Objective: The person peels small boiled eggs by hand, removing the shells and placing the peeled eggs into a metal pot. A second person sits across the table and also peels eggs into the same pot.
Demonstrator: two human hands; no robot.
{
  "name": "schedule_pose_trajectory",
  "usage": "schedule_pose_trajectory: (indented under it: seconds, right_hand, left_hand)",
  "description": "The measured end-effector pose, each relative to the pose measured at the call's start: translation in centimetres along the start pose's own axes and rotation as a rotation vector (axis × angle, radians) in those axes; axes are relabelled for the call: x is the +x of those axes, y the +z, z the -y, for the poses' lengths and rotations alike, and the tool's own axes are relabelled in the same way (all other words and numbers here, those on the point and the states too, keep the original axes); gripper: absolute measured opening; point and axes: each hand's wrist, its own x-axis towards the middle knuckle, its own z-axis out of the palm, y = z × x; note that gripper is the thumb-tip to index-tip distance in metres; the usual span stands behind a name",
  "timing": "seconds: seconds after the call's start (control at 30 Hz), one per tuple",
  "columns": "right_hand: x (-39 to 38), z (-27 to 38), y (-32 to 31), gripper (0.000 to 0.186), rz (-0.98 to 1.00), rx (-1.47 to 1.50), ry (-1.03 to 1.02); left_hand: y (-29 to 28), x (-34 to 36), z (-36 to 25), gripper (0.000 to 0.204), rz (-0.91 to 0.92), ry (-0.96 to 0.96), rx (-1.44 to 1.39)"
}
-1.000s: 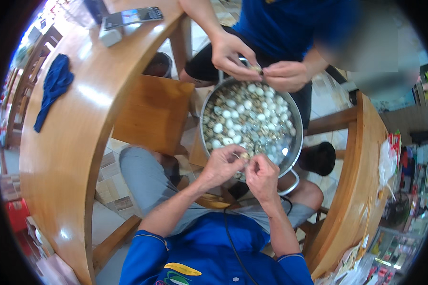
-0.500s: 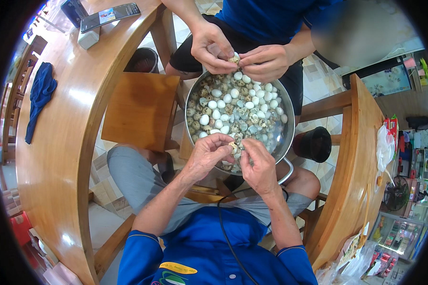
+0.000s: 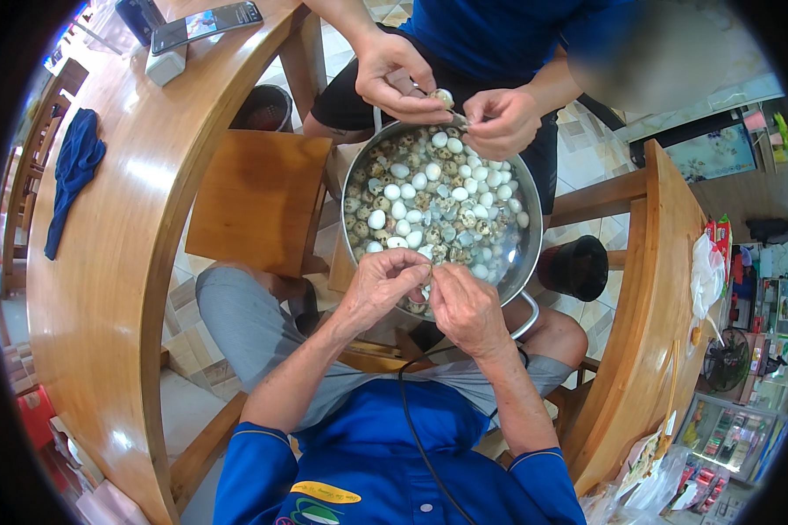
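Observation:
A wide metal pot (image 3: 534,262) stands between my knees, holding speckled quail eggs (image 3: 378,164), peeled white ones (image 3: 376,220) and bits of shell (image 3: 449,234) in water. Over its near rim, my left hand (image 3: 383,287) is closed with thumb and fingers around a quail egg, mostly hidden by the fingers. Closed in a pinch, my right hand (image 3: 471,308) meets it there, fingertips against the same egg. Across the pot, a co-worker's hand (image 3: 394,79) holds a partly peeled quail egg (image 3: 443,97); that person's other hand (image 3: 503,122) pinches close beside it.
A wooden stool (image 3: 258,192) sits left of the pot. Long wooden tables flank both sides; the left one (image 3: 105,341) bears a dark blue cloth (image 3: 76,179) and a propped phone (image 3: 206,26). A black bucket (image 3: 574,268) stands right of the pot. A cable (image 3: 410,411) runs down my front.
My right hand has moved left and closed in against my left fingers, covering the egg. The co-worker's hands have drawn slightly apart, showing more white on their egg.

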Motion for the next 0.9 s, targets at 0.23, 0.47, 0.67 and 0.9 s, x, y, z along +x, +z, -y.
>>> schedule_pose_trajectory:
  seconds: [0.23, 0.47, 0.67, 0.9]
  right_hand:
    - [-0.1, 0.1, 0.2, 0.013, -0.003, 0.114, 0.083]
    - [0.0, -0.1, 0.3, 0.014, -0.061, 0.225, 0.119]
    - [-0.4, -0.8, 0.3, 0.012, -0.084, 0.224, 0.188]
    - [-0.8, -0.9, -0.1, 0.014, -0.039, 0.337, 0.315]
  left_hand:
    - [-0.1, 0.0, 0.2, 0.020, 0.032, -0.001, -0.051]
    - [-0.1, 0.1, 0.4, 0.019, 0.039, -0.054, -0.078]
    - [-0.2, -0.2, -0.2, 0.020, 0.103, -0.077, -0.170]
    - [-0.3, -0.4, 0.0, 0.022, 0.005, -0.157, -0.277]
